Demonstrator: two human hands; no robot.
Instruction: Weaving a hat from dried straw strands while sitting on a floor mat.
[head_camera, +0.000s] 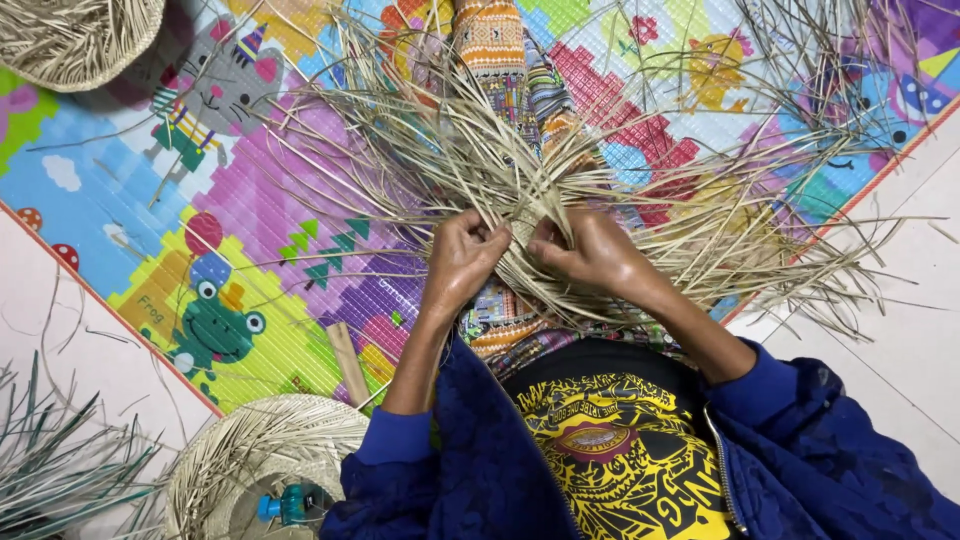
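The person is sitting on a colourful play mat (250, 200) and both forearms are reaching forward from blue sleeves (400, 440), coming together over the lap. The left hand (462, 262) is bending at the wrist, its back is facing up and its fingers are curling down, pinching some pale dried straw strips (470, 150) at the middle of the bundle. The right hand (598, 252) is lying just beside it, almost touching, also with the back up; its thumb and fingers are closing on the same strips from the other side. Between the two hands a small woven start (522, 228) is showing, where the strips are crossing each other.

From this point the strips are spreading out like a fan, away from both hands, to the far left and the far right over the mat and over the patterned trousers (495, 50). Some thin ends are reaching the pale floor (900, 300) on the right of the right hand.

Near the left elbow, below the left hand, a round woven basket (250, 450) is standing, and a small blue-green object (290, 503) is lying inside it; I cannot tell what it is. A flat wooden stick (348, 362) is lying just beside this basket. Far ahead of the left hand, at the upper corner, another woven piece (75, 35) is lying. Green leaf strips (50, 470) are lying left of the basket
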